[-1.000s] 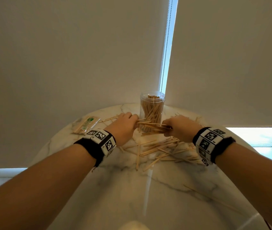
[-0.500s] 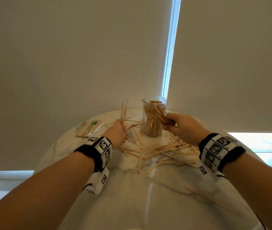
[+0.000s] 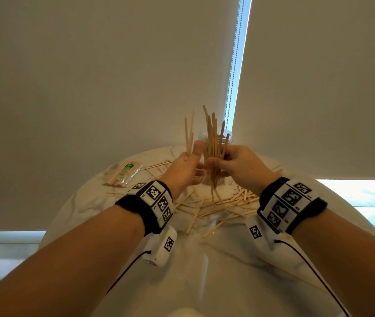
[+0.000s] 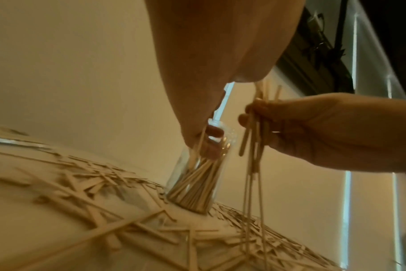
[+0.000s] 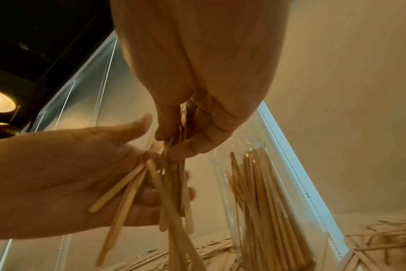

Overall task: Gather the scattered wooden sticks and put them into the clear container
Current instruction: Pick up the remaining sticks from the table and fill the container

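Note:
Both hands are raised in front of the clear container (image 3: pixel 227 136), which stands upright at the table's far side, packed with wooden sticks. My right hand (image 3: pixel 216 163) grips a bundle of sticks (image 3: pixel 212 136) held nearly upright; their lower ends hang toward the table. My left hand (image 3: pixel 196 165) holds a few sticks (image 3: pixel 188 133) upright against its thumb, close beside the right hand. The right wrist view shows my right fingers (image 5: pixel 188 146) pinching the bundle, with the left hand (image 5: pixel 58 174) alongside. Scattered sticks (image 3: pixel 225 202) lie on the marble table (image 3: pixel 227 271) below.
A sealed packet of sticks (image 3: pixel 124 173) lies at the table's far left. Roller blinds hang right behind the round table, with a bead chain (image 3: pixel 232 88) in the gap between them. More loose sticks (image 4: pixel 93 185) surround the container's base (image 4: pixel 190 201).
Both hands have risen off the table and come together before the container. The right hand's bundle has swung from slanted to nearly upright.

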Motion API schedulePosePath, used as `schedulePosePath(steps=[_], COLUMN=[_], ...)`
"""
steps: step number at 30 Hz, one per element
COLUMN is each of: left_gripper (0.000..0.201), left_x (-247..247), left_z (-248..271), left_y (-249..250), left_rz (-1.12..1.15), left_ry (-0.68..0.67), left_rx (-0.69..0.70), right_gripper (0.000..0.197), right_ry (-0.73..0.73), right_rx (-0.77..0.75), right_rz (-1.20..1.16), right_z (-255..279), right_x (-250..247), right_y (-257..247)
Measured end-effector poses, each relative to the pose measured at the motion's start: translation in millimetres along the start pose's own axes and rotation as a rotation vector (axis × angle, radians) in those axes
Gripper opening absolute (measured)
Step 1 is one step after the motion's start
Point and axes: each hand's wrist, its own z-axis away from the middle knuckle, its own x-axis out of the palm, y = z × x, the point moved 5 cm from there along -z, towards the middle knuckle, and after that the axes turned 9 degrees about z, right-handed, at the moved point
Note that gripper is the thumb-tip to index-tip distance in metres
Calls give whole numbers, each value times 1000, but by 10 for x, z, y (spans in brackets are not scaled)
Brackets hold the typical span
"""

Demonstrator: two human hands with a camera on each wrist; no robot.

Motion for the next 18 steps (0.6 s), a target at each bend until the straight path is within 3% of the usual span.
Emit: schedulePosePath(steps=[3,7,13,15,18], left_gripper=[92,69,44,43,42], left_x=[168,137,108,101,123], left_z=[12,42,135,132,117], left_y=[20,48,58,61,55], left_rz=[120,158,19,-40,-12], left_ry=[-96,-18,-86,-65,-47], left_rx=[14,49,178,219,259], right_gripper=[15,18,11,10,9], right_ry=[-40,-41,-78,-25,169], right_rx=[-33,-24,-27,-49,-108], right_rz=[50,159,227,342,559], right_z=[21,-14,-54,-67,-48], right_x=[139,259,323,299,215], right_y=[-92,-109,-78,-93,-155])
